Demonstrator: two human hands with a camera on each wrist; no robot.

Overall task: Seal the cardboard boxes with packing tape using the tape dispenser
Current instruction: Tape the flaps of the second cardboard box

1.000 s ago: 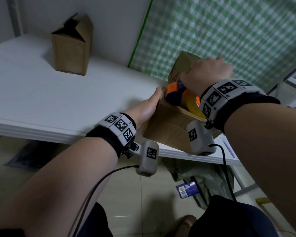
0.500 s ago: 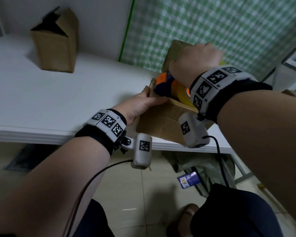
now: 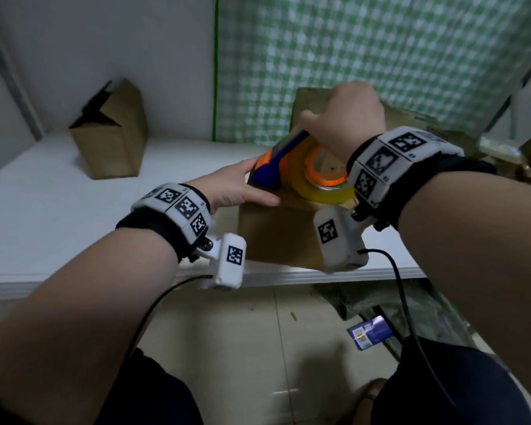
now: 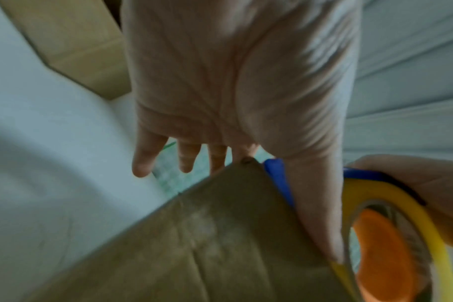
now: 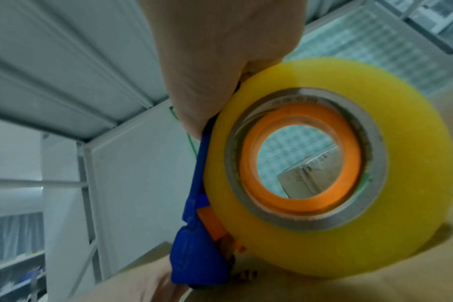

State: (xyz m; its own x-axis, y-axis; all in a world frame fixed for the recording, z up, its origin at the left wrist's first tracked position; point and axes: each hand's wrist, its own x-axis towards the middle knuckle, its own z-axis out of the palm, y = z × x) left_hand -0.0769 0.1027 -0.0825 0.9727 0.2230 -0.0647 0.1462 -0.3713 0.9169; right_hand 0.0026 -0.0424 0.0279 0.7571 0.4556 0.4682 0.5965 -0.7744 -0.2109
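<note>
A brown cardboard box [image 3: 276, 234] sits at the white table's near edge. My left hand [image 3: 236, 187] braces its near left top corner. The fingers are straight along the side and the thumb lies along the top edge, as the left wrist view shows: left hand [image 4: 220, 92], box [image 4: 194, 245]. My right hand [image 3: 347, 118] grips the handle of the blue and orange tape dispenser [image 3: 270, 171]. The dispenser's nose rests on the box top by my left hand. Its yellow tape roll [image 3: 325, 196] fills the right wrist view: tape roll [image 5: 323, 255], dispenser [image 5: 197, 255], right hand [image 5: 220, 51].
A second cardboard box [image 3: 114, 148] with open flaps stands at the back left of the table [image 3: 59, 210]. A green checked curtain [image 3: 350, 56] hangs behind. On the floor under the table lie a green bag [image 3: 396, 302] and a blue packet [image 3: 370, 331].
My left thumb has come over the box's near top edge. The right hand has kept the dispenser at the near left corner of the box top. The head view has shifted.
</note>
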